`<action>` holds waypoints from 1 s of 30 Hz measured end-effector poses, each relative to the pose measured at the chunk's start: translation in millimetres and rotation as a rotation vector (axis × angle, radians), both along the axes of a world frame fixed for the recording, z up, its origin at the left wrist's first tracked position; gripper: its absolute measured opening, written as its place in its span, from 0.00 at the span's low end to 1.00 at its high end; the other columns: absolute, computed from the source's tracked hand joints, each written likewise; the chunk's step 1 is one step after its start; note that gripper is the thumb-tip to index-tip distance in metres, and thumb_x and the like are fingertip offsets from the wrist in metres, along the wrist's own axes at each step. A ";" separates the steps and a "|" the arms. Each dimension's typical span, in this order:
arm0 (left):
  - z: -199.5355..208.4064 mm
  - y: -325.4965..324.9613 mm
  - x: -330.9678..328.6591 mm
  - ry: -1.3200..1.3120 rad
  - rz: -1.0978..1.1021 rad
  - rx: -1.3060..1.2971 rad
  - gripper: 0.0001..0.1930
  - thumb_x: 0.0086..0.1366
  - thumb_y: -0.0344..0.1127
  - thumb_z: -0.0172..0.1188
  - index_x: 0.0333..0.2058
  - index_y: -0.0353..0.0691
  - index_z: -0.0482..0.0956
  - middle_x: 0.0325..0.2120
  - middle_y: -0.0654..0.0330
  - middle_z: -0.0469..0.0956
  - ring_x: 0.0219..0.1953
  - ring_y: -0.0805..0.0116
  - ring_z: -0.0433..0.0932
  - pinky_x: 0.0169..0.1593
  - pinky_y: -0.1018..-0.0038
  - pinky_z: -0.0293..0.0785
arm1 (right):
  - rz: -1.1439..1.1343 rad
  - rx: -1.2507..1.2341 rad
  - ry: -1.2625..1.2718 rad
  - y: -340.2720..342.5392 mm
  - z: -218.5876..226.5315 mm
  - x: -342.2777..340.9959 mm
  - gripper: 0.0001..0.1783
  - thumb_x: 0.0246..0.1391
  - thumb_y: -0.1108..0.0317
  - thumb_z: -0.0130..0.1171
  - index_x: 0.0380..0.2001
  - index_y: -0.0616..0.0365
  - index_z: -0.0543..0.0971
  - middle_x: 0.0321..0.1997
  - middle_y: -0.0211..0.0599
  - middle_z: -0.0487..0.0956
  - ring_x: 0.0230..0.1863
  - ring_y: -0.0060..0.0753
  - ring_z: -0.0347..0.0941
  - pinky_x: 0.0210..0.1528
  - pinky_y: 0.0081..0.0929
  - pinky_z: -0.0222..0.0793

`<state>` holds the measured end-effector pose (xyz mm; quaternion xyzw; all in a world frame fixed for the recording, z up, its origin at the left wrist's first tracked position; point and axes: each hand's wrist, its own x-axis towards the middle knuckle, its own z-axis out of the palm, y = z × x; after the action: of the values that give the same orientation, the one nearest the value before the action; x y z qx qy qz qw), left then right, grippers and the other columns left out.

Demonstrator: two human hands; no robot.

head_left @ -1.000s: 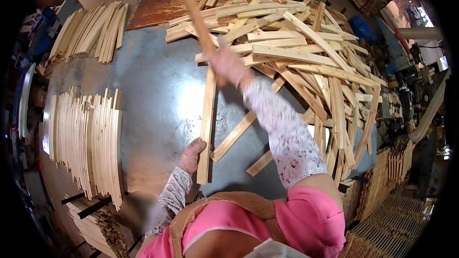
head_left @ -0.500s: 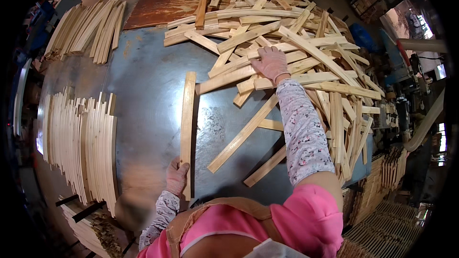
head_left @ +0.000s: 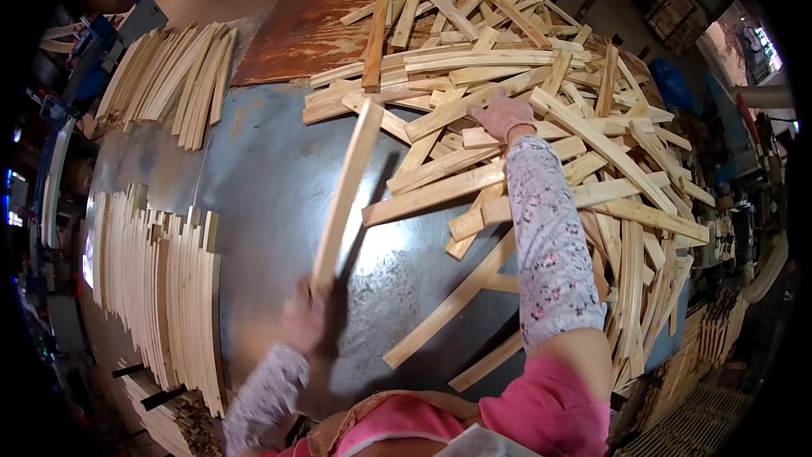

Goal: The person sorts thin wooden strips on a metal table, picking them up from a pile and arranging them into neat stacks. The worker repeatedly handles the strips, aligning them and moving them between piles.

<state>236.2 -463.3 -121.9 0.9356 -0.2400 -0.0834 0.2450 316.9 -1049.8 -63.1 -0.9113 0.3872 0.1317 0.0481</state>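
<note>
Raised since the earlier frame, a slat (head_left: 348, 195) tilts mid-frame in the closed left hand (head_left: 304, 317), the right hand (head_left: 505, 116) curls, hold unclear, over the loose pile (head_left: 609, 152) remaining upper right, and a row (head_left: 182, 305) lies aligned lower left.

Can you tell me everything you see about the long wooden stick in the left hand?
The wooden stick is long, straight and pale yellow. It looks like bare wood, with flat sides and a far end cut squarely. The left hand grips it by its near end, which is partly hidden and blurry. It slants away over the grey table, its far end leaning right, near the messy wood pile. I can't tell whether it touches the pile.
</note>
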 end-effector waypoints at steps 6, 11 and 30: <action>67.7 -242.4 261.4 -0.445 -0.201 0.216 0.17 0.74 0.40 0.59 0.58 0.47 0.80 0.41 0.53 0.87 0.43 0.48 0.87 0.46 0.52 0.82 | 0.016 0.142 -0.031 -11.7 7.9 -4.2 0.63 0.59 0.29 0.58 0.82 0.61 0.49 0.64 0.62 0.82 0.64 0.59 0.81 0.67 0.50 0.73; 64.0 -397.1 320.0 -0.368 -0.369 0.511 0.17 0.72 0.32 0.58 0.59 0.45 0.77 0.43 0.50 0.87 0.47 0.47 0.88 0.47 0.53 0.83 | -0.052 0.159 -0.037 -31.1 -6.6 -21.6 0.65 0.58 0.30 0.60 0.83 0.61 0.47 0.64 0.63 0.81 0.64 0.60 0.80 0.68 0.50 0.73; 83.8 -42.3 136.6 -0.088 -1.013 0.575 0.23 0.75 0.41 0.55 0.66 0.47 0.74 0.37 0.54 0.86 0.33 0.48 0.86 0.35 0.55 0.82 | 0.524 0.391 0.096 228.9 -64.7 -293.8 0.63 0.64 0.39 0.63 0.79 0.74 0.41 0.36 0.58 0.86 0.43 0.60 0.85 0.53 0.62 0.78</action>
<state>372.8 -505.6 -38.1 0.7355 -0.6353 -0.2133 -0.0996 23.1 -820.9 -127.8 -0.9461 0.1090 0.2544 0.1683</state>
